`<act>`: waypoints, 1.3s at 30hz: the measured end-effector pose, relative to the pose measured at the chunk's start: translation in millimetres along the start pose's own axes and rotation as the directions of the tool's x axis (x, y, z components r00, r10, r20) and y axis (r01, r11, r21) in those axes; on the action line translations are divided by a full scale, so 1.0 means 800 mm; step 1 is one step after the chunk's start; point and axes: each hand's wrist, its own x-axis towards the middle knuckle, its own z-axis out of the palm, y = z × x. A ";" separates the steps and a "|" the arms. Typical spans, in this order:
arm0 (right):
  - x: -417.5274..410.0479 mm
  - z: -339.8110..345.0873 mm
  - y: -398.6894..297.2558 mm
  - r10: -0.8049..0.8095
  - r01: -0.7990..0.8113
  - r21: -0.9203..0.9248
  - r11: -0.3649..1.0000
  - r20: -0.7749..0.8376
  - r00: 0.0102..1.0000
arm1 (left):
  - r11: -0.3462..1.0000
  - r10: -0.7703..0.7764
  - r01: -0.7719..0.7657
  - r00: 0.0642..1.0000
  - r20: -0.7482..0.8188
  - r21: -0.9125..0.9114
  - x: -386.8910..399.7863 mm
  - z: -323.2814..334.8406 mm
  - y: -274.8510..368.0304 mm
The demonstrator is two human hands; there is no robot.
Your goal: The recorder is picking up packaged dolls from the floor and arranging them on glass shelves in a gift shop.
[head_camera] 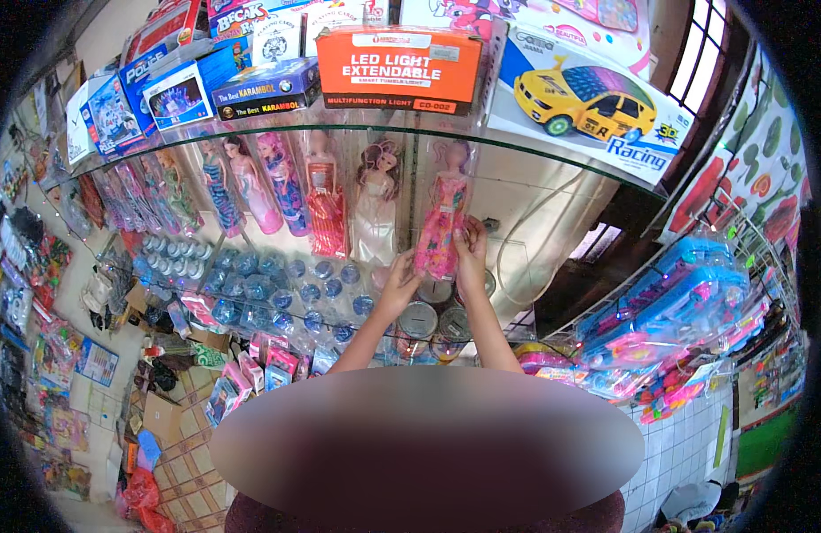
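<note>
Both my hands hold a fashion doll in a pink floral dress (442, 220), packed in a clear sleeve, upright on the shelf below the glass one. My left hand (400, 278) touches its lower left edge. On its lower right side is my right hand (471, 250), fingers bent around the packaging. Just left stands a doll in a white dress (375, 213), then a doll in a red dress (327, 203). Further left are a doll in a blue-purple dress (287, 183), a doll in a pale pink dress (252, 186) and several more packed dolls.
Above runs a glass shelf edge (383, 131) bearing an orange light box (398, 70), a toy car box (583, 100) and small boxes. Below the dolls stand round tins (418, 320) and blue-capped containers (310, 293). Blue packaged toys (663, 300) are at right. A cardboard box (162, 416) lies at lower left.
</note>
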 end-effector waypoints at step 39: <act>-0.102 -0.034 0.010 0.093 -0.018 -0.497 0.868 0.127 0.988 | 0.994 -0.063 0.074 0.990 -0.130 0.076 -0.028 0.009 0.006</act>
